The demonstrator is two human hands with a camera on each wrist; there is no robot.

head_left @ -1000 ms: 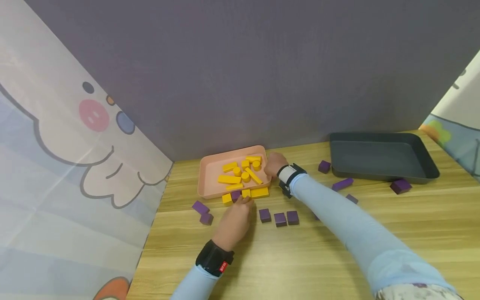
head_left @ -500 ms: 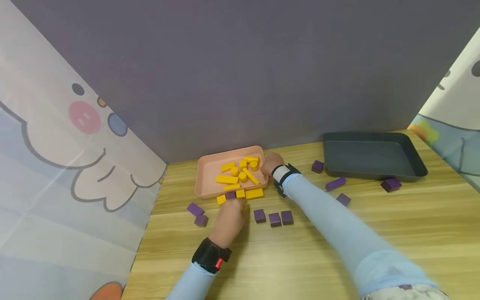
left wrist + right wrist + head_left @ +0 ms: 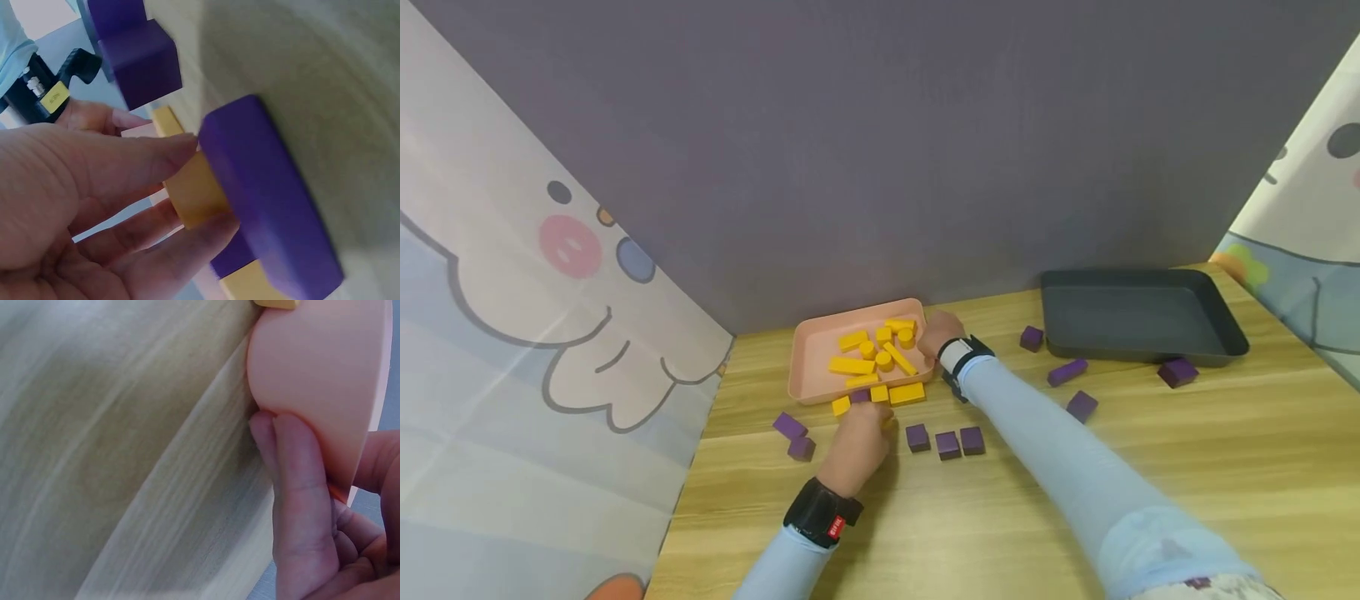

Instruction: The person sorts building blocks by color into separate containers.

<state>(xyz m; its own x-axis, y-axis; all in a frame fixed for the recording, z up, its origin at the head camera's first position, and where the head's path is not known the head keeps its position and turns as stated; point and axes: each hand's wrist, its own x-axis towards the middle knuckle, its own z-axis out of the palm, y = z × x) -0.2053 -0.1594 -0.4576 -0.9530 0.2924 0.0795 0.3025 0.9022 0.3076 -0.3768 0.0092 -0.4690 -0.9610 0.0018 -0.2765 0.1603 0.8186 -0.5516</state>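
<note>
- In the head view we set 12 o'clock at the side away from the person.
- We see the left hand (image 3: 856,446) pinching a yellow block (image 3: 197,190) between thumb and finger, the gap closed to the block's width; in the left wrist view a purple bar (image 3: 269,194) lies at 3 o'clock from it, and we cannot tell whether the 2 touch.
- We find the right hand (image 3: 942,335) gripping the pink tray (image 3: 816,367) at its 3 o'clock end, fingers curled about wall and rim.
- The tray sits at 12 o'clock from the left hand; inside we see yellow pieces (image 3: 852,365), bars and short cylinders among them.
- Along its 6 o'clock wall, outside, we note 3 yellow blocks (image 3: 907,393) and a purple block (image 3: 859,397).
- From the left hand, 2 purple pieces (image 3: 790,426) lie towards 10 o'clock and 3 purple cubes (image 3: 947,445) at 3 o'clock.
- At 3 o'clock from the right hand we see a dark tray (image 3: 1135,318), with purple blocks (image 3: 1067,372) near its 8 o'clock side, all on a wooden table (image 3: 970,533).
</note>
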